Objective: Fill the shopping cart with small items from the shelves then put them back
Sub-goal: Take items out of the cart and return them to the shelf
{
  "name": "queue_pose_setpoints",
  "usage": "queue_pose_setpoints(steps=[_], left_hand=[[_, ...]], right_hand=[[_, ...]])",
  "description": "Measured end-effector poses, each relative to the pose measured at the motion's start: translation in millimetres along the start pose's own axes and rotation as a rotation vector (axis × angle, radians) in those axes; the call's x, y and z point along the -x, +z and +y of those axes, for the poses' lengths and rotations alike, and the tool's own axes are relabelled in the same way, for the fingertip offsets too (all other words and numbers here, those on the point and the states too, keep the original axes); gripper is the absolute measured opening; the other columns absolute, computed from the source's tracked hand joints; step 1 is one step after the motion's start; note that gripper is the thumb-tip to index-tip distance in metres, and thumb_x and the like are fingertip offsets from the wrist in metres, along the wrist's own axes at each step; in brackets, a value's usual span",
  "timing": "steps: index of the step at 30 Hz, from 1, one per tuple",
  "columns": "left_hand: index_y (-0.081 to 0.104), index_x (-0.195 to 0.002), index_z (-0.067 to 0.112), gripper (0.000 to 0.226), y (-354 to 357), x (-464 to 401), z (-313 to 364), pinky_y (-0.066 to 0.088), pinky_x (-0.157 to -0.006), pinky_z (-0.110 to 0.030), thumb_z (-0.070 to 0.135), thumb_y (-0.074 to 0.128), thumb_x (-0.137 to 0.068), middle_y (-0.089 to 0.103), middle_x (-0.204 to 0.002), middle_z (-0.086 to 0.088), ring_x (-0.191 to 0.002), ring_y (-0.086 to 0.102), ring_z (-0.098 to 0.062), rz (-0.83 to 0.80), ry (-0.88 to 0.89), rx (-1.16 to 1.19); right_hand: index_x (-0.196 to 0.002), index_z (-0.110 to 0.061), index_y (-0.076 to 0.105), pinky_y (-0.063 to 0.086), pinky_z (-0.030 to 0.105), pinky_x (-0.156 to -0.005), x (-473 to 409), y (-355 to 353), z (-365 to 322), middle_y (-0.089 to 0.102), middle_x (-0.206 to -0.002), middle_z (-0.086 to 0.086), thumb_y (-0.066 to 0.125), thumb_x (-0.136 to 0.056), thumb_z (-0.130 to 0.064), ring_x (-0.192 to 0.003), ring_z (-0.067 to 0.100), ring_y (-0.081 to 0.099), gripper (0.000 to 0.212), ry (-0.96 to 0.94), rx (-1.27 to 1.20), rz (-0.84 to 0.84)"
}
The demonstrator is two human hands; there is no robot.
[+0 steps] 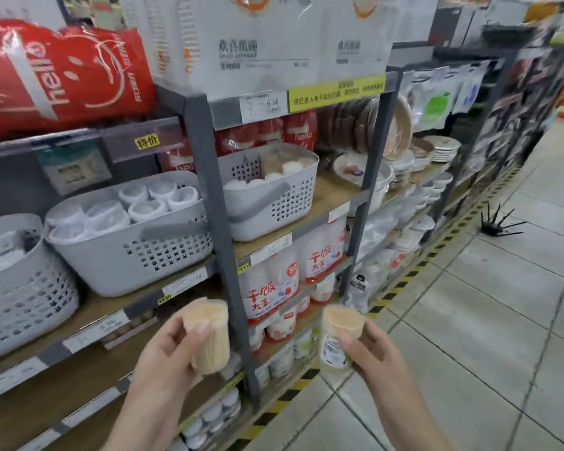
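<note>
Before the shelves (205, 177), both hands (168, 349) grip upright toothpick tubs (209, 336).

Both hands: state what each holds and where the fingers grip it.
Left hand holds a toothpick jar by its side, near the top. Right hand holds a second jar likewise.

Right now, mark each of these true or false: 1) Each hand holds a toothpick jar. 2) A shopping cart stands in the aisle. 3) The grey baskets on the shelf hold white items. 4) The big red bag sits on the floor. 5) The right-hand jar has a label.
1) True: the left hand grips one toothpick jar, the right hand another.
2) False: no cart is in view.
3) True: the grey baskets hold white items.
4) False: the red bag lies on an upper shelf.
5) True: a label shows on the jar's side.
</note>
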State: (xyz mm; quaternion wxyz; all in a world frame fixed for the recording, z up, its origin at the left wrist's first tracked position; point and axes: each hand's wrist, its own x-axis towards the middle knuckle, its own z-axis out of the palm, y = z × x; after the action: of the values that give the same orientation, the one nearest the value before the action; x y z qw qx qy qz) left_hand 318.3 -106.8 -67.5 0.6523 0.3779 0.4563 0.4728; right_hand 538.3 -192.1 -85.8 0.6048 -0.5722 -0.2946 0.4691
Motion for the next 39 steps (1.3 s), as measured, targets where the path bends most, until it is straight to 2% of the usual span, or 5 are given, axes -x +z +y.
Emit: queue_pose_setpoints(steps=[7, 10, 22, 34, 39], left_hand=[[0.066, -0.103, 0.021, 0.06, 71.9, -92.5, 24.0, 0.053, -0.061, -0.026, 0.033, 0.088, -0.049, 0.074, -0.098, 0.004, -0.08, 0.069, -0.007, -0.061, 0.066, -0.046], [0.066, -0.108, 0.027, 0.03, 94.7, -118.8, 33.8, 0.05, -0.076, -0.031, 0.025, 0.064, -0.078, 0.073, -0.1, 0.011, -0.09, 0.067, -0.008, -0.075, 0.11, -0.121], [0.062, -0.109, 0.043, 0.052, 148.6, -189.6, 75.6, 0.046, -0.074, -0.015, 0.062, 0.073, -0.061, 0.067, -0.107, 0.023, -0.098, 0.061, 0.005, -0.02, 0.418, -0.461], [0.058, -0.099, 0.048, 0.041, 164.2, -270.4, 90.4, 0.044, -0.091, -0.022, 0.054, 0.073, -0.061, 0.065, -0.11, 0.018, -0.107, 0.059, -0.001, 0.252, 0.594, -0.602], [0.054, -0.094, 0.038, 0.03, 163.0, -292.7, 94.7, 0.041, -0.073, -0.006, 0.018, 0.073, -0.08, 0.059, -0.094, 0.022, -0.086, 0.054, 0.011, 0.345, 0.616, -0.686]], right_hand=[[-0.103, -0.029, 0.067, 0.047, 0.022, -0.077, -108.4, -15.3, -51.0, 0.072, -0.1, -0.018, 0.073, -0.069, -0.034, -0.093, -0.003, 0.065, 0.035, -0.135, 0.051, -0.026], [-0.105, -0.031, 0.067, 0.046, 0.023, -0.08, -144.8, -19.8, -64.6, 0.071, -0.103, -0.017, 0.073, -0.071, -0.037, -0.096, -0.002, 0.064, 0.035, -0.18, 0.067, -0.053], [-0.111, -0.03, 0.064, 0.05, 0.021, -0.08, -276.1, -13.8, -127.7, 0.069, -0.103, -0.017, 0.074, -0.076, -0.032, -0.095, 0.003, 0.063, 0.036, -0.505, 0.346, -0.277], [-0.118, -0.026, 0.057, 0.046, 0.023, -0.092, -402.6, 22.2, -160.6, 0.064, -0.116, -0.013, 0.078, -0.076, -0.029, -0.107, 0.0, 0.058, 0.048, -0.69, 0.446, -0.503], [-0.112, -0.024, 0.062, 0.05, 0.026, -0.091, -434.5, 42.2, -167.7, 0.068, -0.11, -0.009, 0.079, -0.077, -0.015, -0.104, 0.003, 0.062, 0.04, -0.672, 0.466, -0.651]])
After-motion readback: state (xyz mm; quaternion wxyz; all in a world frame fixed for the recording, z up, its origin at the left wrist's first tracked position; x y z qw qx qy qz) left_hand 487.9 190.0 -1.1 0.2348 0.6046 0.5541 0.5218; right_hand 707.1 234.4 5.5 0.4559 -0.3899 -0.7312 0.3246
